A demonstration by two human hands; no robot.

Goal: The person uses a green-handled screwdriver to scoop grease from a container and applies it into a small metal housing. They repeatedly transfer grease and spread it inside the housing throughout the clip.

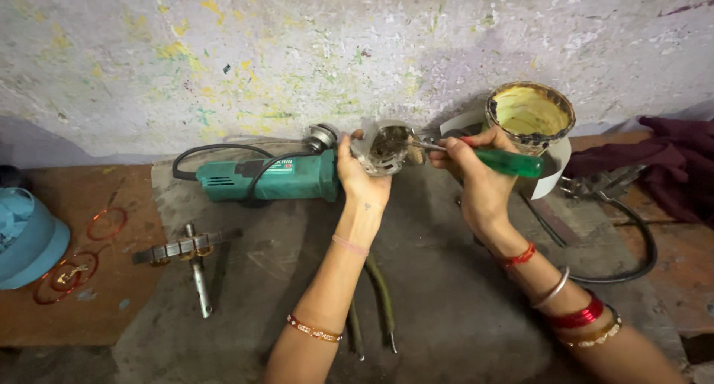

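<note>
1. The green angle grinder (264,177) lies on the grey mat (446,295) at about ten o'clock from the hands, its long body running left to right, its disc end just beside the left thumb.
2. A paint-crusted tin (531,113) with yellow inside stands at one o'clock, just behind the right hand.
3. A metal shaft with a toothed bar (195,251) lies at eight o'clock, well apart from both hands; pliers (381,298) rest under the left forearm.
4. The left hand (360,181) is clenched around a small round metal housing (385,146), its open, dirt-filled mouth turned toward three o'clock.
5. The right hand (476,177) grasps a green-handled screwdriver (506,161). Its long axis runs nearly level, from three o'clock to nine, the tip entering the housing's mouth. The right hand is the nearer to the tool's working line; the housing lies directly at nine o'clock from it.
</note>
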